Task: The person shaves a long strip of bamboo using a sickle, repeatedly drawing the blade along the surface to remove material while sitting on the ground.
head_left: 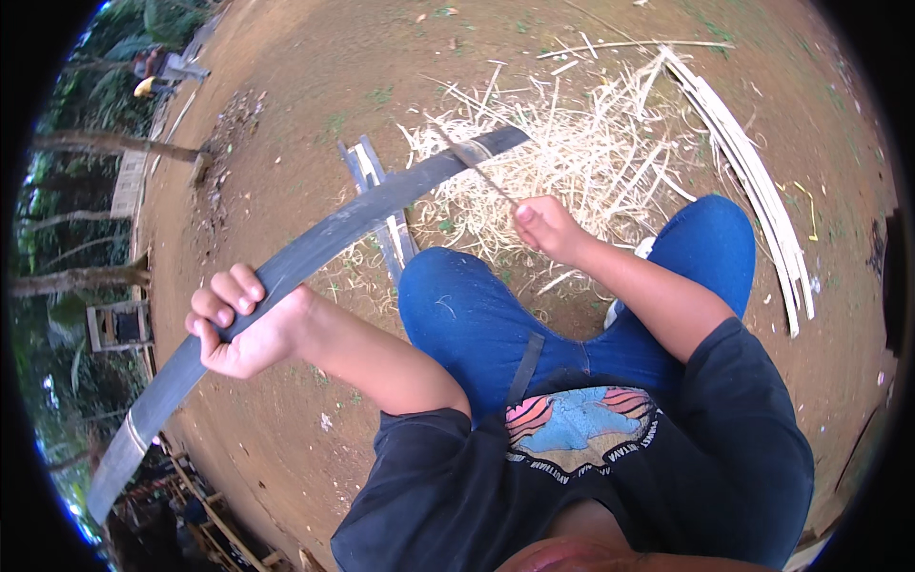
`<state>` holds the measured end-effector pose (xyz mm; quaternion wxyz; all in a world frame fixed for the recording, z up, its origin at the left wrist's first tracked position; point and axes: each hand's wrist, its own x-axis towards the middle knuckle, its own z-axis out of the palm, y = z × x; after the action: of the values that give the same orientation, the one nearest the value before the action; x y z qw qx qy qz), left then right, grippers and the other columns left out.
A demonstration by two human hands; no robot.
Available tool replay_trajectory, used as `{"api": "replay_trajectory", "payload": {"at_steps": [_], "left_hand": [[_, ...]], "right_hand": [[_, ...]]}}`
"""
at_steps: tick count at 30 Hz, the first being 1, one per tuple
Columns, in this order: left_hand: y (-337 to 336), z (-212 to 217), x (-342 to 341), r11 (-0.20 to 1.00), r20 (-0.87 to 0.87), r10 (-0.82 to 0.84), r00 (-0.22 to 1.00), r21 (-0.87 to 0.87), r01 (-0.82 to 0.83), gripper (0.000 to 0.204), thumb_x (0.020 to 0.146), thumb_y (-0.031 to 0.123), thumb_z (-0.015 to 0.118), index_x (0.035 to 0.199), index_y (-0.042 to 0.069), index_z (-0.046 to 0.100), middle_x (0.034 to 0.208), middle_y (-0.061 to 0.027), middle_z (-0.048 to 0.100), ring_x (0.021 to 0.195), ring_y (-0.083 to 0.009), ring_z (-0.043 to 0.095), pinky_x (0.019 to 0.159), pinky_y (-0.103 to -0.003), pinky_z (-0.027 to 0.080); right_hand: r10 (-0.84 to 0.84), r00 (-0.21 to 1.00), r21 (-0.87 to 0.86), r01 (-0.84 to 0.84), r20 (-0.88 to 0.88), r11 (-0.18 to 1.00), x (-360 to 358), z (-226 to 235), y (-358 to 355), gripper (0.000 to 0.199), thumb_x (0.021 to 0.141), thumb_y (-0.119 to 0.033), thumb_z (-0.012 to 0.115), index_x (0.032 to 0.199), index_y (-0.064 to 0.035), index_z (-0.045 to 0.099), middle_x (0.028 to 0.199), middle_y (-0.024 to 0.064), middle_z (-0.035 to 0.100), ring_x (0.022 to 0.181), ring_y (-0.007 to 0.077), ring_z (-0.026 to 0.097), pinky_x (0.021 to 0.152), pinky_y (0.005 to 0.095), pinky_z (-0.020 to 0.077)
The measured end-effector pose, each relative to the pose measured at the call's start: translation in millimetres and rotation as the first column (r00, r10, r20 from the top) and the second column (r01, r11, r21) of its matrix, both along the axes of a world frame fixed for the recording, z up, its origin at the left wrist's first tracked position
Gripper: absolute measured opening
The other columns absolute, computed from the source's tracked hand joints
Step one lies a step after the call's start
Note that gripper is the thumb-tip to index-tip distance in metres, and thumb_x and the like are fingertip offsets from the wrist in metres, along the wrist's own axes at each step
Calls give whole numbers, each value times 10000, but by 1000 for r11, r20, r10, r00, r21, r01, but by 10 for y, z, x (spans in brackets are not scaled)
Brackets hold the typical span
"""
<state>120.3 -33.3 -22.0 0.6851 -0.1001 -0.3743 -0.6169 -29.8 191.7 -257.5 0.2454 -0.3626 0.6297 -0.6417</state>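
Note:
My left hand (243,319) is wrapped round a long, dark split bamboo strip (348,221), with pale rings at its nodes. The strip slants from the lower left up to the far middle. In my right hand (550,229) is a thin knife (492,181), and its narrow blade lies across the strip near the far end. Whether the edge bites into the bamboo cannot be made out. Below the strip's far half, a dark slatted piece (398,250) with a pale stripe rests on the ground by my knee.
A wide heap of pale shavings (572,143) covers the dirt ahead of my knees. Long pale strips (753,181) lie in a bundle to the right. Tree trunks (119,143) and a person (172,67) are at the far left. A wooden frame (224,515) is at the lower left.

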Motion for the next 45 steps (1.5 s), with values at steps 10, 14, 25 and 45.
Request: {"api": "replay_trajectory", "payload": {"at_steps": [10,14,25,45], "left_hand": [[104,-25,-162,989,-89,-127,988,-90,119,523,947,604,438,931,85,502,839,-54,493,549,-156,472,418,-293,416],[279,64,-269,995,-10,93,996,23,-93,603,964,683,358,934,95,488,818,-42,479,559,-147,455,455,-270,447],[249,207,-77,975,-14,223,975,24,-222,623,942,723,334,904,117,474,633,25,394,404,-47,386,282,-165,364],[138,22,-360,975,131,218,967,17,-222,642,928,744,316,922,118,460,637,25,400,400,-48,396,291,-169,365]], "right_hand": [[46,989,-42,-41,139,998,-6,102,10,724,965,-713,315,618,-89,431,514,24,445,485,117,443,475,268,364],[11,984,25,-15,178,1000,-142,25,84,703,975,-697,312,633,-94,425,527,30,440,479,116,431,465,264,356],[-42,992,85,31,120,996,-143,30,111,764,968,-724,237,579,-97,434,524,18,447,485,125,440,489,283,389],[-30,964,185,-20,263,983,-47,-166,120,751,940,-755,303,592,-102,438,517,9,443,480,122,456,475,286,377]]}}
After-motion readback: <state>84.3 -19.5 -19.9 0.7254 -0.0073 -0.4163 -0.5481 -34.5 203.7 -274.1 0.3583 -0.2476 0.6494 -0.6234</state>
